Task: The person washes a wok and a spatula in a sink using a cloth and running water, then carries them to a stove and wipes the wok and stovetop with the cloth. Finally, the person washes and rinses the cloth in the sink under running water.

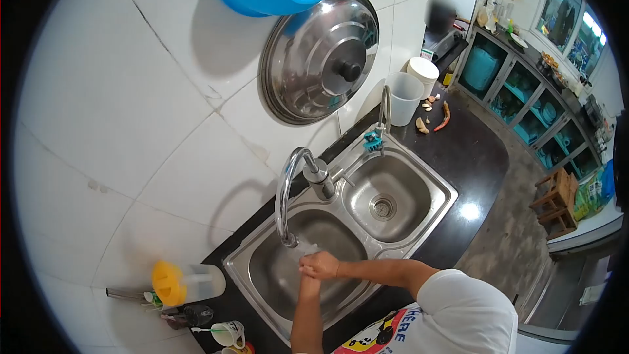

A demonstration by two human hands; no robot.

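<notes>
My right hand is closed over my left hand, just below the spout of the chrome faucet. My left hand presses against it, its fingers mostly hidden. A whitish patch that looks like water shows between the spout and my hands. Beneath them lies the larger bowl of the steel double sink. The smaller bowl, with its drain, sits to the right.
A yellow-lidded pitcher and a cup with a toothbrush stand left of the sink. Beyond it are a translucent container, a white tub, garlic, ginger and a red chili. A large pot lid hangs above.
</notes>
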